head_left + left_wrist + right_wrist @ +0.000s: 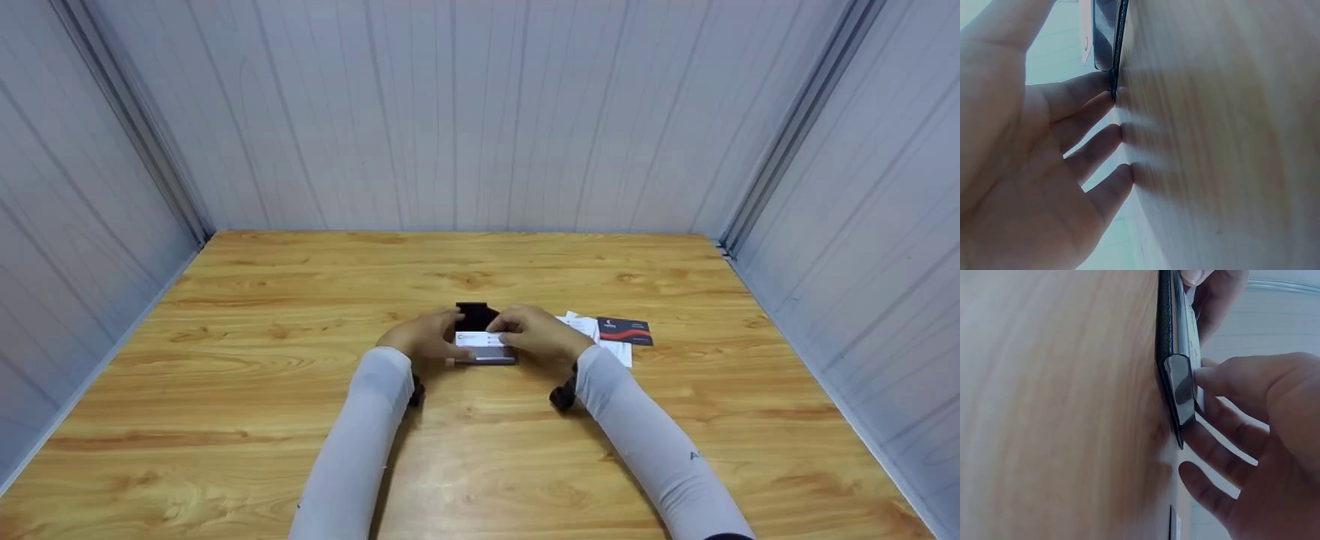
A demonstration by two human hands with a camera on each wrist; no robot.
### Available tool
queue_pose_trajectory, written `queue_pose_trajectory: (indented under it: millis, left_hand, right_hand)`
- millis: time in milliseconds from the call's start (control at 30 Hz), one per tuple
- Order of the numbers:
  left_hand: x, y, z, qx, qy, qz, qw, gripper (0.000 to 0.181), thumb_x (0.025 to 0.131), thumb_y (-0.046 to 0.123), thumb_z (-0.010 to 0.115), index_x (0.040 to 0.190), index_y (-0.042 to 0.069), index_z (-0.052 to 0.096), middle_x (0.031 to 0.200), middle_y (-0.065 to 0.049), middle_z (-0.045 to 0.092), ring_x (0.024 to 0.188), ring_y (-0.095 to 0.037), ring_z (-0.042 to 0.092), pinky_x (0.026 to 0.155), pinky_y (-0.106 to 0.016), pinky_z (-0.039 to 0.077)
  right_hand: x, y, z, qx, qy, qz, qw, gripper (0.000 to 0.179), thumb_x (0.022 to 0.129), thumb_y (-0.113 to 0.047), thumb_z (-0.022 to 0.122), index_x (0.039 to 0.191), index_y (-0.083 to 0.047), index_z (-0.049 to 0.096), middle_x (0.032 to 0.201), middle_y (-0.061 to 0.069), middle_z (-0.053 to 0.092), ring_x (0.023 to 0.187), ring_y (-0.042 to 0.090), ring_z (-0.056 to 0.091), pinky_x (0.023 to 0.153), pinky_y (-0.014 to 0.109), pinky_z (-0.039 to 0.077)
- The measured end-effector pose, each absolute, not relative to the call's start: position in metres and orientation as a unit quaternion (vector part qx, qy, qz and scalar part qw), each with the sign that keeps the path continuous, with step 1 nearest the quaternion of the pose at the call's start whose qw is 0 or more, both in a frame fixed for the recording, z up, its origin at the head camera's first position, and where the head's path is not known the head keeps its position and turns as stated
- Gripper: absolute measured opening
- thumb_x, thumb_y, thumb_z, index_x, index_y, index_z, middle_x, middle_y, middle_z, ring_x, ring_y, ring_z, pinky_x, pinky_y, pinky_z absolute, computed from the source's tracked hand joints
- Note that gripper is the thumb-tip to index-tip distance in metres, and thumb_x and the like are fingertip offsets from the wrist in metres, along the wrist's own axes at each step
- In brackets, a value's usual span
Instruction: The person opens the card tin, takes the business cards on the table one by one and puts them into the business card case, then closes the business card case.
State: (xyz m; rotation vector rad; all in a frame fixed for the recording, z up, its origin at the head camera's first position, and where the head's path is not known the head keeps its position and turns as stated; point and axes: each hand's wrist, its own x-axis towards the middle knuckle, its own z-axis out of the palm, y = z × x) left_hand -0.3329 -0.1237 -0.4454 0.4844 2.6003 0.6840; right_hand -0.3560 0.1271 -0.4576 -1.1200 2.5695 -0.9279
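An opened business card case (491, 360), black with a shiny metal frame, lies on the wooden table with its dark flap (471, 311) toward the back wall. A white business card (472, 340) with small print sits in its frame. My left hand (426, 335) grips the case's left side, thumb at the front and fingertips by the black edge (1117, 56). From the right, my right hand (541, 334) has thumb and fingers on the card. In the right wrist view, its other fingers lie along the metal end (1180, 382) of the case.
To the right of my right hand lie several white cards (581, 324) and a black card with a red wave (626, 331), partly overlapping. Pale panel walls (465, 120) enclose the wooden table (247, 352) at the back and both sides.
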Motion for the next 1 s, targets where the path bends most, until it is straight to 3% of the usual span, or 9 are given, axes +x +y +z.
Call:
queue_pose_trajectory:
  millis: [433,1000]
  left_hand:
    - [-0.3339,-0.1241,-0.4452,0.172,0.928,0.257,0.206,0.095,0.087,0.055,0.073,0.160,0.016,0.027,0.164,-0.007,0.023,0.149,-0.029,0.023,0.118,-0.049,0.023]
    - [-0.3325,-0.1239,-0.4451,0.173,0.929,0.254,0.206,0.094,0.088,0.054,0.073,0.160,0.015,0.028,0.165,-0.008,0.022,0.149,-0.029,0.022,0.118,-0.050,0.023]
  right_hand:
    - [-0.3544,0.1241,-0.4540,-0.372,0.885,-0.262,0.096,0.027,0.097,-0.006,0.064,0.122,-0.008,0.074,0.105,0.007,0.065,0.096,0.019,0.056,0.088,0.039,0.048]
    - [-0.3523,0.1286,-0.4529,-0.333,0.883,-0.303,0.133,0.030,0.101,-0.010,0.060,0.129,-0.006,0.068,0.114,0.005,0.067,0.106,0.019,0.061,0.096,0.041,0.048]
